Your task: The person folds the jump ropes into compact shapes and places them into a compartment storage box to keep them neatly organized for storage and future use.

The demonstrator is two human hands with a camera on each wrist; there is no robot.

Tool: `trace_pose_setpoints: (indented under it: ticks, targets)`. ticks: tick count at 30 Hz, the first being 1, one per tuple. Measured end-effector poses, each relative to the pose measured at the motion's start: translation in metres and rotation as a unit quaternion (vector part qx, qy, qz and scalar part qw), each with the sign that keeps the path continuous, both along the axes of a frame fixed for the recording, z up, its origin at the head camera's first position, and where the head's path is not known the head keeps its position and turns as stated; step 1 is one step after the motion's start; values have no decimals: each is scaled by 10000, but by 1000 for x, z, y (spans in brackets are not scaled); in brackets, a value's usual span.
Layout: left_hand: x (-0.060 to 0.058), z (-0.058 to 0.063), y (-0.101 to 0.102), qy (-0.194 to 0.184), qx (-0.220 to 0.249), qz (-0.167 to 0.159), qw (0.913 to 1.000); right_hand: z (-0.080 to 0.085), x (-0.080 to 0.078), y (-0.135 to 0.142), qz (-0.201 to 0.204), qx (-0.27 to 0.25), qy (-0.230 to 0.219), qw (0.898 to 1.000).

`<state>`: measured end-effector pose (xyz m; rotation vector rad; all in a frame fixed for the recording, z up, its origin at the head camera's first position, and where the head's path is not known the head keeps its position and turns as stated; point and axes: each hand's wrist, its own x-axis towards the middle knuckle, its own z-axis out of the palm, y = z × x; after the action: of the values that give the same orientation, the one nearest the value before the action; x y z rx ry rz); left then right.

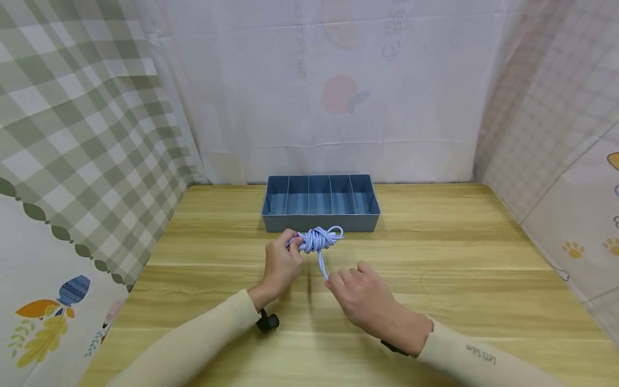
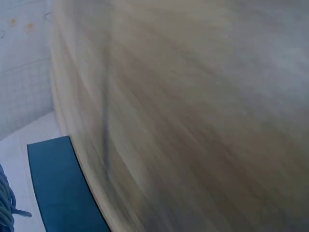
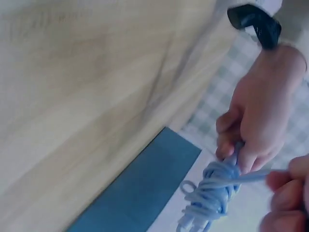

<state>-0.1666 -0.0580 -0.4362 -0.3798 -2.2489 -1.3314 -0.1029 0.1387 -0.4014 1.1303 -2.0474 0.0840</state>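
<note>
A light blue-violet cord [image 1: 316,239] is wound in a bundle, with a loop sticking out at its right end. My left hand [image 1: 283,259] pinches the bundle's left end above the table. My right hand [image 1: 361,296] grips the cord's strand, which runs taut down from the middle of the bundle. The right wrist view shows the cord bundle [image 3: 210,195] up close, with the left hand [image 3: 263,113] holding one end and the right hand's fingers [image 3: 287,205] at the frame edge. In the left wrist view only part of the cord [image 2: 6,203] appears.
Behind the hands, a blue-grey tray [image 1: 321,223] with several compartments stands at the back of the wooden table [image 1: 435,247]. White and checked cloths hang at the back and both sides. Each wrist wears a dark camera strap.
</note>
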Motion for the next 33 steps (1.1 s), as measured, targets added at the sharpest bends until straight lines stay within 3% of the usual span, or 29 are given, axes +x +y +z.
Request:
trace_pose_setpoints:
  ticks: [4,7,9,11,18,21,23,25,26,27,28,30,33]
  targets:
    - [3,-1,-4,581,-604,-271,9961,2,-12,5,865,-973,-564,9899]
    - [6,-2,-4,995,-920,-430,9898,0,-23,8,1426,-1870,-1032,9664]
    - [8,-3,-4,1191,-1073,-511,9857,-2,-31,9,1757,-2313,-1037,9512]
    - [10,-3,-3,1328,-1182,-593,9823,-3,-37,9,2026,-2516,-771,9432]
    - [15,-4,-2,1708,-1375,-752,9728,-10,-53,8,2332,-2728,55,9334]
    - [16,-4,-2,1800,-1450,-847,9692,-12,-56,6,2258,-3064,-120,9246]
    - [17,-4,-2,1841,-1489,-920,9672,-12,-54,4,2199,-3484,-658,9088]
    - [18,-4,-2,1903,-1529,-966,9649,-13,-49,0,2119,-4095,-1570,8734]
    - [18,-5,-1,1925,-1541,-981,9641,-12,-46,-1,1997,-4456,-2091,8473]
    - [18,-5,-1,1973,-1549,-978,9631,-11,-43,-3,1854,-4835,-2643,8136]
    - [17,-6,-1,2004,-1563,-972,9623,-10,-41,-5,1656,-5207,-3178,7749]
    - [16,-6,-2,2066,-1590,-943,9608,-5,-36,-7,1179,-5861,-4169,6847]
    - [14,-7,-4,2212,-1602,-861,9581,4,-34,-7,539,-6394,-5301,5543]
